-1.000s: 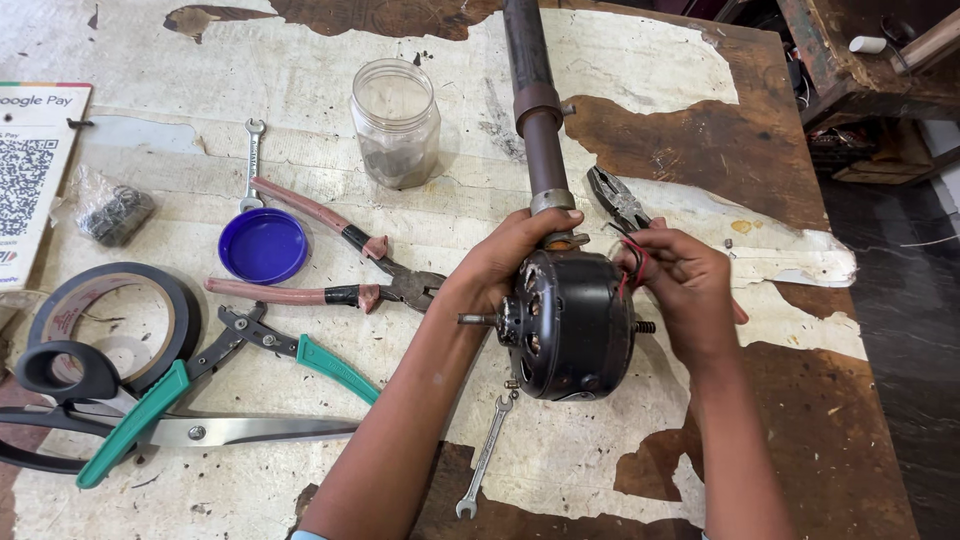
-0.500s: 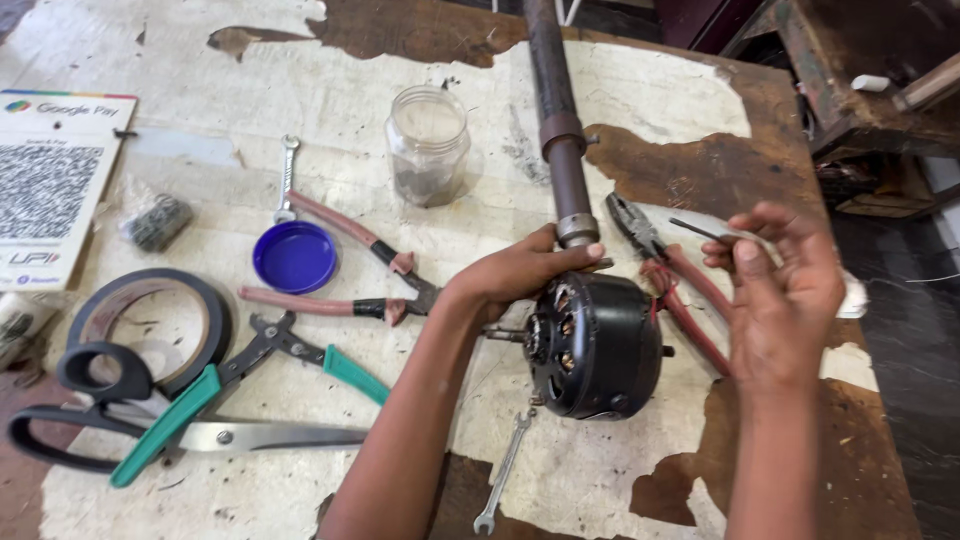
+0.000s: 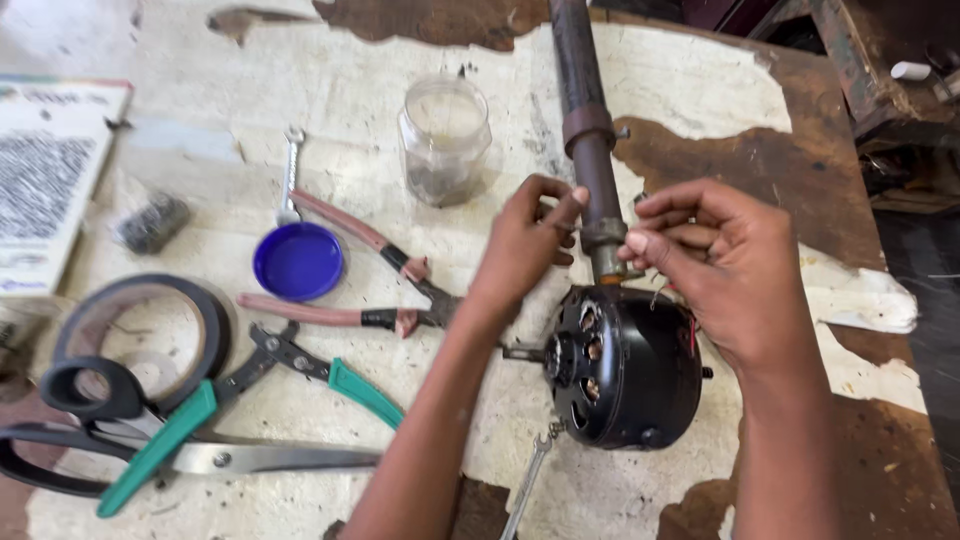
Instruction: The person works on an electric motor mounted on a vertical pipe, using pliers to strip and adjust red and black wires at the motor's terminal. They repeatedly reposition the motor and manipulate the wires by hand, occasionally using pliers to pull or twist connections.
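Both hands met at the neck of the black motor (image 3: 625,365), where a rusty pipe (image 3: 585,120) ran from its top toward the far edge of the worktop (image 3: 700,90). Left hand (image 3: 525,245) was curled, thumb and forefinger pinched on something too thin to identify, just beside the pipe's collar. Right hand (image 3: 725,265) was likewise curled, fingertips pinched against the collar from the other side; what it gripped could not be told. The motor lay on its side near the worktop's near edge, a slim spanner (image 3: 528,480) partly beneath it. Left of the motor lay pink-handled pliers (image 3: 370,275), a blue lid (image 3: 298,261) and a glass jar (image 3: 444,140). Toward the near left corner lay green-handled pliers (image 3: 250,400), black-handled scissors (image 3: 150,440) and a tape roll (image 3: 140,325).
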